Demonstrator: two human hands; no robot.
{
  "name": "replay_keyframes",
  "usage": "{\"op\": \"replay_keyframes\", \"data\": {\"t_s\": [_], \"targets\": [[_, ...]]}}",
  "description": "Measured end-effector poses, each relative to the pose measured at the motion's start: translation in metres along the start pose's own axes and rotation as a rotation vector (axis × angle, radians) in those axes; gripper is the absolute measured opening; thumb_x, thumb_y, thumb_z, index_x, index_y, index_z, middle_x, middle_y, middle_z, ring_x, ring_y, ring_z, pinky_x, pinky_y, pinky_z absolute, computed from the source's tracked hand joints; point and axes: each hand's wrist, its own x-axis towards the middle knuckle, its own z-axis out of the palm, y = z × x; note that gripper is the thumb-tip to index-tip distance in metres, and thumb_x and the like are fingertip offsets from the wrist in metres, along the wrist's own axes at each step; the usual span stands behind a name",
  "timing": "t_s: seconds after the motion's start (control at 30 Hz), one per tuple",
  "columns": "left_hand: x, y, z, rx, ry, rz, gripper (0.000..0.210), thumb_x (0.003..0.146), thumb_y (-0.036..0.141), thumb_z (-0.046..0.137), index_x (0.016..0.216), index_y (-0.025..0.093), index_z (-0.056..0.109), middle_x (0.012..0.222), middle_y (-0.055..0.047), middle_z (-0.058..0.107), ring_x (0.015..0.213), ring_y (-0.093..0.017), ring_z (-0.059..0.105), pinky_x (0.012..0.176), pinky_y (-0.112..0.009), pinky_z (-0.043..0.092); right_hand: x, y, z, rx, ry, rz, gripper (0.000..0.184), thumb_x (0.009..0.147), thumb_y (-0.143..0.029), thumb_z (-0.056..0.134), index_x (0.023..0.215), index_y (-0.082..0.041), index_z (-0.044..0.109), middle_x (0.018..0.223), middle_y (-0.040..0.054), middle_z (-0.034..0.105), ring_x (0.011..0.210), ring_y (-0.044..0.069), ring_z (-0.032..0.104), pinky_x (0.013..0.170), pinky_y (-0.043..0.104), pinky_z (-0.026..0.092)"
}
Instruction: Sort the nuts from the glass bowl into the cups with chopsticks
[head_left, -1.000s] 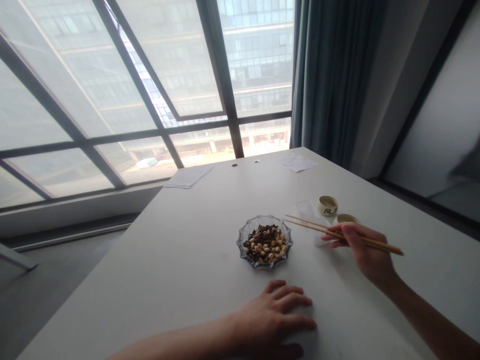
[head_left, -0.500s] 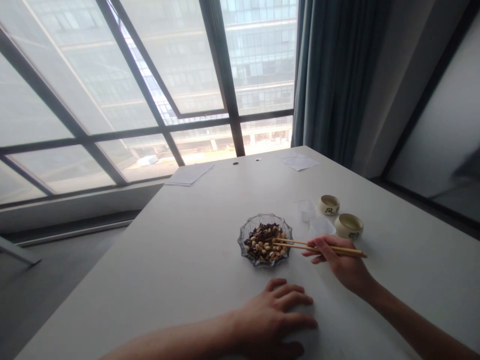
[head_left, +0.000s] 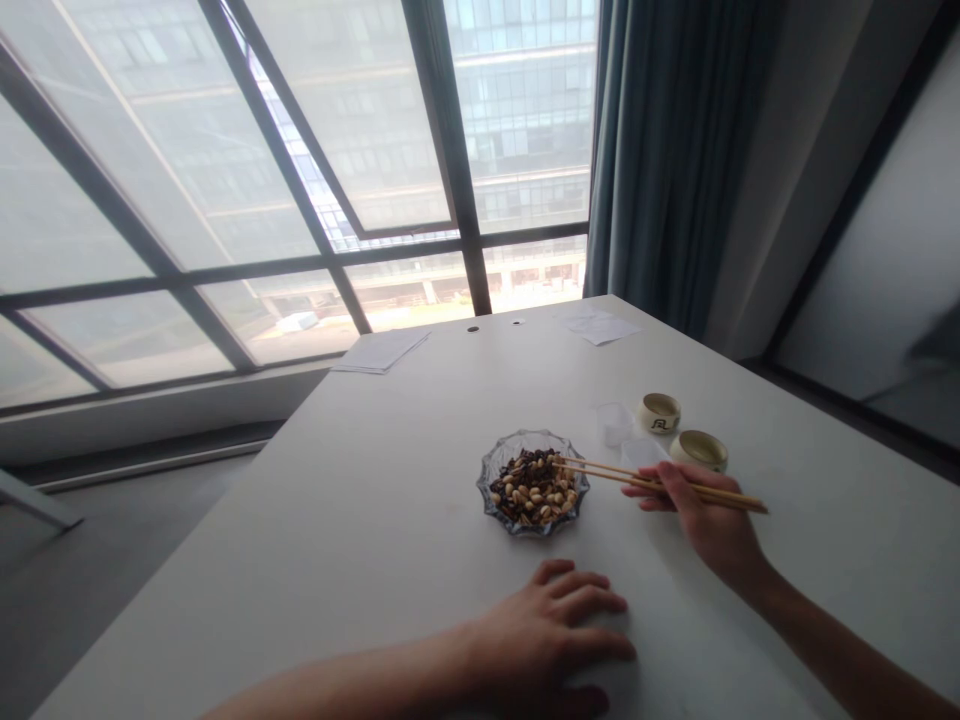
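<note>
My right hand [head_left: 709,520] grips a pair of wooden chopsticks [head_left: 622,474], their tips over the right part of a clear glass bowl [head_left: 491,508]. The tips are close together; whether a nut is between them I cannot tell. The bowl, with its scalloped rim, holds pale pistachios [head_left: 534,496] mixed with dark seeds [head_left: 525,463]. My left hand [head_left: 559,635] rests on the table in front of the bowl, fingers spread and holding nothing. Just beyond my right hand are two clear plastic containers, one [head_left: 615,424] in full view and the nearer one [head_left: 642,452] partly covered.
Two cream ceramic cups stand at the right, the farther one [head_left: 660,412] marked with a dark character, the nearer one [head_left: 699,448] partly behind my right hand. Paper sheets lie at the far left [head_left: 382,350] and far right [head_left: 600,326] of the white table [head_left: 360,520].
My right hand has moved to the right with the chopsticks, whose tips have shifted from mid-bowl toward its right side and slightly up. My left hand stays in place.
</note>
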Motion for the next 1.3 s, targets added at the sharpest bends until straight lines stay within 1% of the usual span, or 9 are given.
{"op": "replay_keyframes", "data": {"t_s": [0.17, 0.27, 0.33, 0.43, 0.53, 0.83, 1.0, 1.13, 1.3], "targets": [[0.000, 0.000, 0.001, 0.002, -0.001, -0.002, 0.047, 0.104, 0.051, 0.059, 0.147, 0.031, 0.056, 0.159, -0.007, 0.052, 0.148, -0.032, 0.046, 0.128, -0.051, 0.024, 0.023, -0.010, -0.033, -0.007, 0.229, -0.114, 0.044, 0.085, -0.058, 0.083, 0.090, -0.014, 0.081, 0.084, 0.0122, 0.083, 0.072, 0.029, 0.083, 0.062, 0.031, 0.071], [0.000, -0.002, 0.004, 0.007, 0.004, -0.003, 0.046, 0.104, 0.052, 0.060, 0.146, 0.032, 0.056, 0.159, -0.006, 0.052, 0.149, -0.031, 0.046, 0.129, -0.050, 0.023, 0.040, -0.010, -0.059, -0.005, 0.400, -0.209, 0.041, 0.084, -0.054, 0.084, 0.086, -0.013, 0.079, 0.080, 0.0123, 0.081, 0.067, 0.027, 0.082, 0.061, 0.029, 0.069], [0.000, -0.002, 0.005, 0.016, 0.004, -0.002, 0.046, 0.104, 0.053, 0.059, 0.145, 0.032, 0.056, 0.160, -0.005, 0.051, 0.149, -0.030, 0.045, 0.129, -0.050, 0.023, 0.050, -0.007, -0.074, -0.012, 0.478, -0.238, 0.041, 0.084, -0.053, 0.084, 0.084, -0.012, 0.079, 0.077, 0.0124, 0.080, 0.065, 0.026, 0.081, 0.062, 0.028, 0.069], [0.001, -0.002, 0.005, 0.028, -0.011, -0.005, 0.047, 0.103, 0.053, 0.060, 0.145, 0.032, 0.056, 0.159, -0.006, 0.052, 0.148, -0.032, 0.046, 0.128, -0.052, 0.024, 0.059, -0.001, -0.088, -0.041, 0.498, -0.224, 0.043, 0.084, -0.054, 0.083, 0.083, -0.011, 0.078, 0.076, 0.0129, 0.080, 0.067, 0.026, 0.081, 0.064, 0.029, 0.068], [0.002, -0.002, 0.005, 0.026, -0.011, -0.008, 0.048, 0.103, 0.052, 0.061, 0.146, 0.032, 0.056, 0.158, -0.007, 0.052, 0.148, -0.032, 0.046, 0.128, -0.052, 0.025, 0.063, 0.006, -0.092, -0.062, 0.479, -0.202, 0.041, 0.083, -0.053, 0.084, 0.083, -0.013, 0.076, 0.076, 0.0126, 0.080, 0.067, 0.027, 0.081, 0.063, 0.031, 0.068], [0.000, -0.005, 0.010, 0.034, 0.002, -0.002, 0.048, 0.102, 0.052, 0.063, 0.145, 0.032, 0.056, 0.158, -0.006, 0.052, 0.148, -0.031, 0.046, 0.129, -0.052, 0.024, 0.062, 0.005, -0.090, -0.084, 0.491, -0.217, 0.037, 0.089, -0.049, 0.079, 0.087, -0.012, 0.074, 0.075, 0.0114, 0.079, 0.068, 0.025, 0.081, 0.063, 0.027, 0.067], [0.001, -0.004, 0.007, 0.038, 0.001, 0.001, 0.047, 0.103, 0.053, 0.062, 0.144, 0.032, 0.057, 0.158, -0.005, 0.053, 0.148, -0.031, 0.047, 0.128, -0.050, 0.026, 0.053, -0.006, -0.077, -0.092, 0.487, -0.266, 0.042, 0.089, -0.054, 0.078, 0.087, -0.013, 0.075, 0.076, 0.0111, 0.079, 0.068, 0.026, 0.081, 0.061, 0.027, 0.067], [0.001, -0.004, 0.007, 0.039, -0.005, -0.002, 0.046, 0.104, 0.055, 0.059, 0.145, 0.033, 0.056, 0.159, -0.005, 0.052, 0.148, -0.031, 0.047, 0.128, -0.050, 0.026, 0.036, -0.014, -0.055, -0.094, 0.381, -0.259, 0.041, 0.091, -0.056, 0.076, 0.089, -0.015, 0.078, 0.079, 0.0107, 0.081, 0.071, 0.027, 0.082, 0.062, 0.028, 0.068], [0.002, -0.004, 0.009, 0.050, 0.002, 0.002, 0.046, 0.105, 0.055, 0.058, 0.144, 0.032, 0.056, 0.159, -0.004, 0.052, 0.148, -0.030, 0.046, 0.128, -0.049, 0.025, 0.013, -0.014, -0.028, -0.087, 0.128, -0.190, 0.041, 0.095, -0.056, 0.073, 0.094, -0.016, 0.079, 0.083, 0.0109, 0.083, 0.074, 0.027, 0.083, 0.061, 0.030, 0.069]]}}
